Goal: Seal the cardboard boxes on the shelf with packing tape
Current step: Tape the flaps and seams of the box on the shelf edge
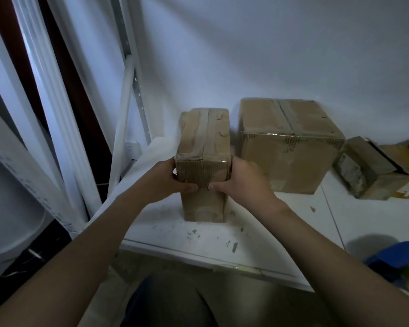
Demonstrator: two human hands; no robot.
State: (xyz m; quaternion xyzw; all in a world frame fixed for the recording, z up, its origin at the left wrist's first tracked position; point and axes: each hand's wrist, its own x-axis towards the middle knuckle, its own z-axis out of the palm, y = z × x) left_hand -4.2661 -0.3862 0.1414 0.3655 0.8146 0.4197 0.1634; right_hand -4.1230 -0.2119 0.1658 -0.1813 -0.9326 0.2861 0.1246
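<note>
A tall narrow cardboard box (204, 142) stands upright on the white shelf (281, 223), with a strip of tape running along its top. My left hand (169, 177) grips its left side and my right hand (240, 177) grips its right side, both thumbs pressing on the front face. Right of it sits a larger taped cardboard box (291, 145). A blue tape dispenser (398, 264) lies at the shelf's near right edge, cut off by the frame.
More cardboard boxes (373, 169) lie at the far right of the shelf. A white metal shelf upright (130, 95) and white boards stand to the left. The white wall is right behind the boxes. Tape scraps dot the shelf's front.
</note>
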